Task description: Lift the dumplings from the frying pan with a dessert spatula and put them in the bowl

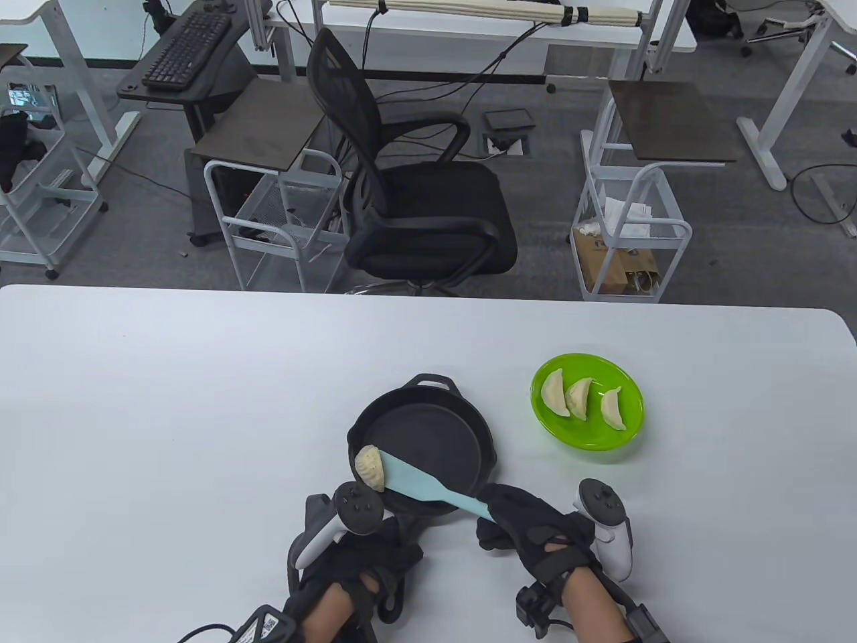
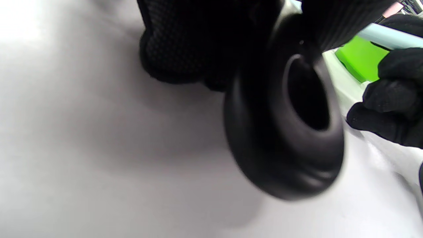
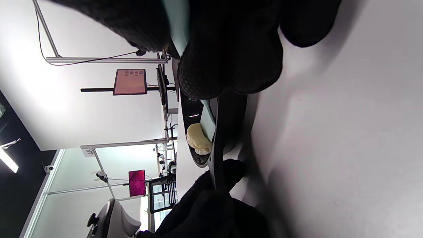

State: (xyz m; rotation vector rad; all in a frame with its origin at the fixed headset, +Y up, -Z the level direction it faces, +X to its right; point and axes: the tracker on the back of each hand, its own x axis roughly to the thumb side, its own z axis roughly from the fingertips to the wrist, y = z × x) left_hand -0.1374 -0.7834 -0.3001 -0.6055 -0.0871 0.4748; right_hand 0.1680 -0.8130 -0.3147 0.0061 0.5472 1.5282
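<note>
A black frying pan (image 1: 435, 432) sits near the table's front edge. One dumpling (image 1: 370, 467) lies at its left inner rim, and the tip of the light-blue spatula (image 1: 420, 483) touches it. My right hand (image 1: 525, 526) grips the spatula's handle just right of the pan. My left hand (image 1: 365, 559) holds the pan's long handle, whose ring end (image 2: 284, 138) shows in the left wrist view. To the right stands a green bowl (image 1: 589, 447) with three dumplings (image 1: 579, 398) in it. The right wrist view shows the dumpling (image 3: 197, 138) against the spatula blade (image 3: 208, 127).
The white table (image 1: 167, 415) stretches wide to the left and behind the pan. Beyond its far edge stand a black office chair (image 1: 415, 201) and white wire carts (image 1: 629, 234). The bowl is about a hand's width from the pan.
</note>
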